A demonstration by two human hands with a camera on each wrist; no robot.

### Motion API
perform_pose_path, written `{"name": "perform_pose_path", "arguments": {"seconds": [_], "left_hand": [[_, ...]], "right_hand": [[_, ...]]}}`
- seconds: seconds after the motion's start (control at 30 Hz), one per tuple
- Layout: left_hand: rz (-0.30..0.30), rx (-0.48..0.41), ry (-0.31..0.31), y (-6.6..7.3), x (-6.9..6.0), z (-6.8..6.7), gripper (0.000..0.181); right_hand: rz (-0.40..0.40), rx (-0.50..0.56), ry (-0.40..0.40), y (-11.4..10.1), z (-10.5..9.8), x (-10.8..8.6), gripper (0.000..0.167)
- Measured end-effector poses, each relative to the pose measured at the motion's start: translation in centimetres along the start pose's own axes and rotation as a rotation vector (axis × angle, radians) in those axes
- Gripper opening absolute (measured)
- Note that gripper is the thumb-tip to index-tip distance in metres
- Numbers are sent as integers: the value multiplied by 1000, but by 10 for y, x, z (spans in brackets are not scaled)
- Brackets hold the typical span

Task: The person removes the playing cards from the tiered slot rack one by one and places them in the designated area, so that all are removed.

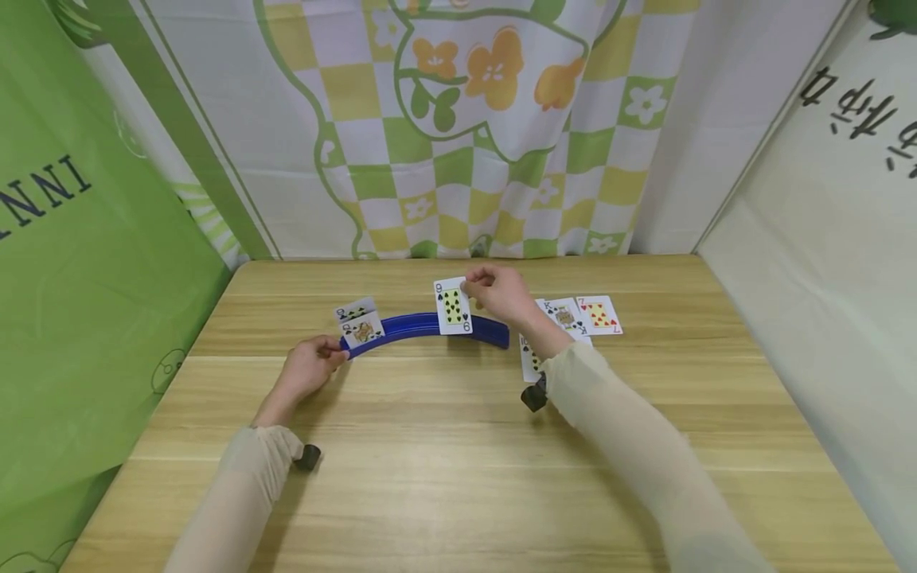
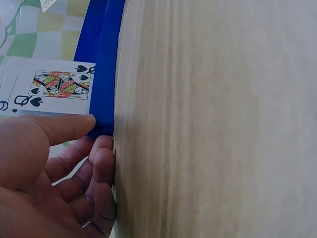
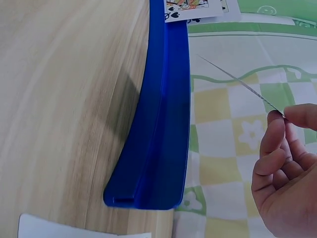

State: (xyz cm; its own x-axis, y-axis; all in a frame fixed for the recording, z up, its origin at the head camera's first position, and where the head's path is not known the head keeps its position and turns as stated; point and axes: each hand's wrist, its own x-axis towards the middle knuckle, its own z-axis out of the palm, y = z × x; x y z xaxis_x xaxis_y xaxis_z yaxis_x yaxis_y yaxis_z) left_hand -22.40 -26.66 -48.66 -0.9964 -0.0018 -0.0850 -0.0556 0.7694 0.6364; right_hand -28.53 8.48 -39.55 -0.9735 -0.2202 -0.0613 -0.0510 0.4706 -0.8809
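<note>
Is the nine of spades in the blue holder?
Out: the right hand pinches the card, apart from the holder in the right wrist view.

In the head view, soft, even light is spread over the scene, apparently from above, and diffuse shadows are cast on the wooden table (image 1: 444,477) beneath the left hand (image 1: 310,368) and the right sleeve (image 1: 630,422), while the fabric walls (image 1: 824,278) are splayed outward toward the frame's edges. In the left wrist view, the wood grain is blurred and washed pale toward the right. In the right wrist view, a soft-edged dark shadow is thrown beside the blue rack (image 3: 173,124), whose channel is deeply shaded.
</note>
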Motion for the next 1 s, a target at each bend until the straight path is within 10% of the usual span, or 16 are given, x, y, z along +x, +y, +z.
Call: {"name": "perform_pose_path", "arguments": {"seconds": [1.0], "left_hand": [[-15, -2, -10, 2, -1, -1, 26]], "right_hand": [[28, -8, 41, 22, -40, -20, 23]]}}
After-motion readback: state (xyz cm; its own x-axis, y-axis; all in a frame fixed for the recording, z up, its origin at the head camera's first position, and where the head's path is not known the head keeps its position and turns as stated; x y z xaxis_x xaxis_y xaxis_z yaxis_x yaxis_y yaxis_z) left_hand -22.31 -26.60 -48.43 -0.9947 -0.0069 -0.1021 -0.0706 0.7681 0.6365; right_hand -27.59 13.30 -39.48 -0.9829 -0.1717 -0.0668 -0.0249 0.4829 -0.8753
